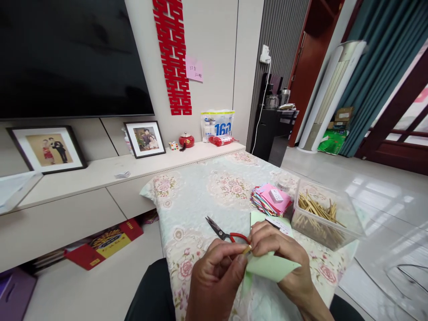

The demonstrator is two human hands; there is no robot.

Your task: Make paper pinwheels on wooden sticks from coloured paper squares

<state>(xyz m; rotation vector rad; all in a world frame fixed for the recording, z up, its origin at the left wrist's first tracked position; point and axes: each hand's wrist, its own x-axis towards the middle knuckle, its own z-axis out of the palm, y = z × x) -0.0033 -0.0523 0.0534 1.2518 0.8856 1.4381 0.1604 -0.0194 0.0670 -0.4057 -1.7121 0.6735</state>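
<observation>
My left hand (216, 274) is closed in a pinch on the end of a thin wooden stick (246, 250) at the edge of a pale green paper sheet (269, 266). My right hand (279, 254) curls over the same green sheet and presses it round the stick. Both hands hover low over the floral tablecloth (200, 200). Red-handled scissors (223, 232) lie open on the cloth just beyond my fingers.
A stack of coloured paper squares (270, 200) sits at the right, beside a clear plastic box of wooden sticks (321, 216). Behind the table runs a low shelf (100, 171) with framed photos, a red pot and a packet. A red box (103, 243) lies on the floor.
</observation>
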